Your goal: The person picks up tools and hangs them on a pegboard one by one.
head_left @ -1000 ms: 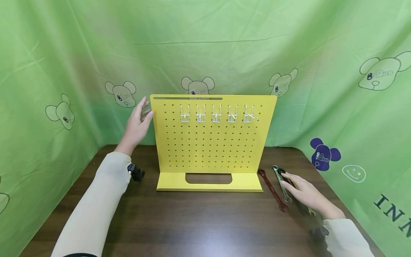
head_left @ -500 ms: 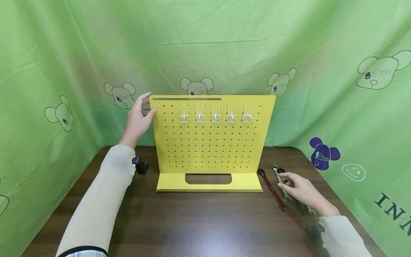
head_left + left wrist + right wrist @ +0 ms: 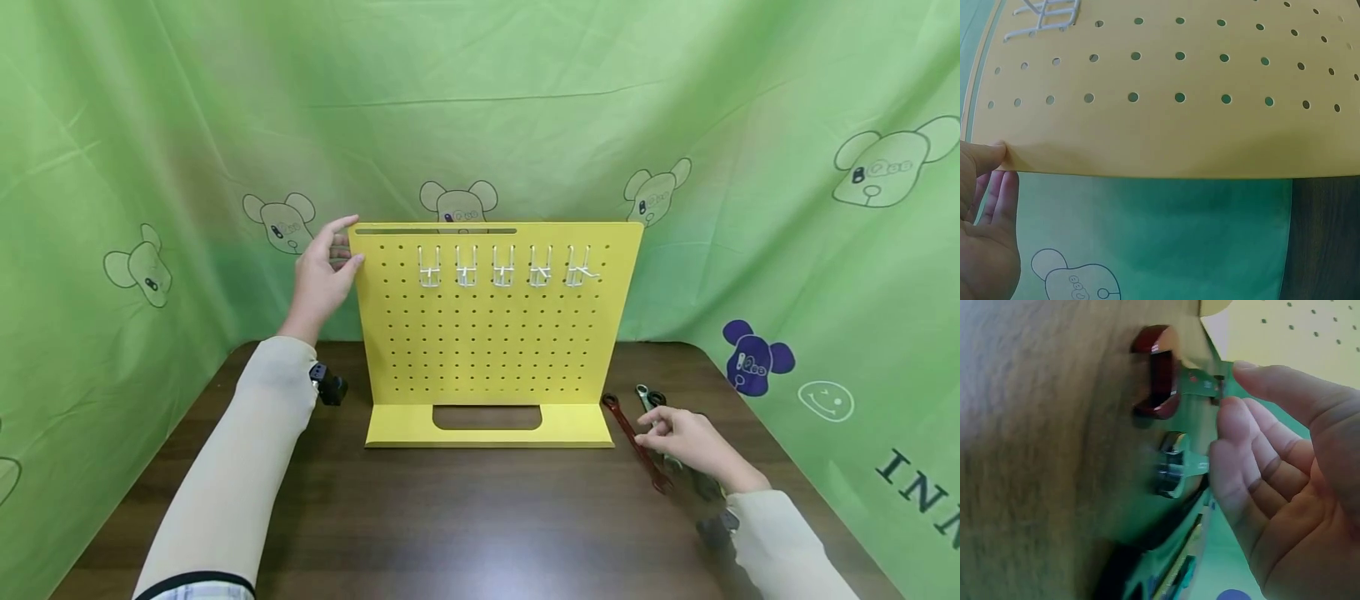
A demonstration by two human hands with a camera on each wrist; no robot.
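Note:
A yellow pegboard (image 3: 487,333) stands upright on its base, with several white wire hooks near its top. My left hand (image 3: 317,287) grips the board's upper left edge; in the left wrist view the thumb (image 3: 988,156) lies on the front face and the fingers go behind. Over the wrenches on the right is my right hand (image 3: 701,446), thumb and fingertips apart, holding nothing. Nearest to it lies a red wrench (image 3: 626,427). A silver-green wrench (image 3: 642,392) and a wrench with a black ring end (image 3: 657,398) are partly hidden under the hand.
The dark wooden table (image 3: 450,525) bears the board and the wrenches. A green curtain (image 3: 480,100) with printed bear heads hangs behind and at both sides. The board's base (image 3: 397,425) has a wide cutout.
My left hand has come in to the board's edge and taken hold of it. The right hand has moved left, from over the black wrench toward the red one.

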